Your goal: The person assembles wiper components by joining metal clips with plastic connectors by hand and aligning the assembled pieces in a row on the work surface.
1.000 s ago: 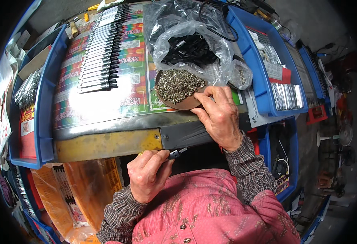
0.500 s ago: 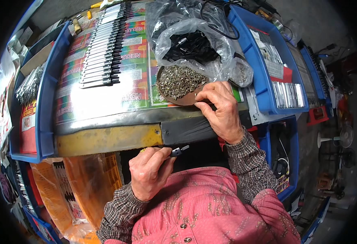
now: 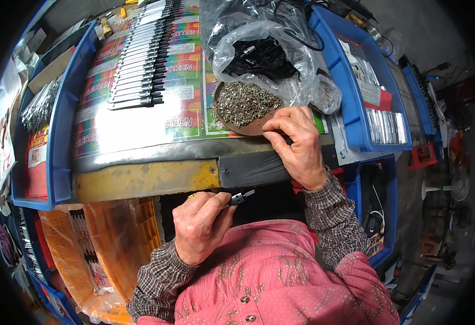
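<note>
My left hand is closed around a small dark metal tool part, its narrow silver tip pointing right, just off the table's front edge. The rest of that part is hidden by my fingers. At the near rim of a round brown dish, my right hand has its thumb and index finger pinched together. What sits between those fingertips is too small to make out. A heap of small metal pins fills most of the dish.
Behind the dish lies a clear plastic bag of black parts. A long row of silver-and-black tools lies to the left. Blue bins stand at both sides. A yellow-and-black strip edges the table.
The thumb and index finger of my right hand have drawn slightly closer together beside the dish. My left hand keeps its grip on the tool part; the view has shifted a little.
</note>
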`<state>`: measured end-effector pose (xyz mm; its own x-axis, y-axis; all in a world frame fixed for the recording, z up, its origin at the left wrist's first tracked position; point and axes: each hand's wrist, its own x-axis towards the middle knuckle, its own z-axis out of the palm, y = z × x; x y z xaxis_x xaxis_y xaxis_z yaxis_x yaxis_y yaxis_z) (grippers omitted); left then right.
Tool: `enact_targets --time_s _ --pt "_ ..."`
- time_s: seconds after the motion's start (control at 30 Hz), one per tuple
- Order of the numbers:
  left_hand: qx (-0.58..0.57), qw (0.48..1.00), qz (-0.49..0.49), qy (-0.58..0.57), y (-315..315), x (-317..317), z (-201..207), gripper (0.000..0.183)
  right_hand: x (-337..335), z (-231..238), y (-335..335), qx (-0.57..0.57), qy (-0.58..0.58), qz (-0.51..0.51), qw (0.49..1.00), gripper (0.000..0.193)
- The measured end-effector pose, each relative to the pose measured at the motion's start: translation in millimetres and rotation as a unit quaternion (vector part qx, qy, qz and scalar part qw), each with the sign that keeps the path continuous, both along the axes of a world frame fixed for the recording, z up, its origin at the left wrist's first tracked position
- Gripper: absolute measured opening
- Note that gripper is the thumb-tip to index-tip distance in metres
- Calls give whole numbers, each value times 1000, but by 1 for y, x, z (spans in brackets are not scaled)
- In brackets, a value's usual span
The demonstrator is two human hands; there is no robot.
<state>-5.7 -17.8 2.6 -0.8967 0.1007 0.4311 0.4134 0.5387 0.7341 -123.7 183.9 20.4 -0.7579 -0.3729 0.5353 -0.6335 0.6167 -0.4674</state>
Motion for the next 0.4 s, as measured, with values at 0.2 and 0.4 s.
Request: enact_targets --time_s 0.2,0.4 --pt "-3 1000 1 -9 0 1 2 21 0 1 1 2 -24 -5 1000 13" --pt "-1 999 -8 -32 1 2 6 19 13 -4 -2 -54 -59 -4 997 15"
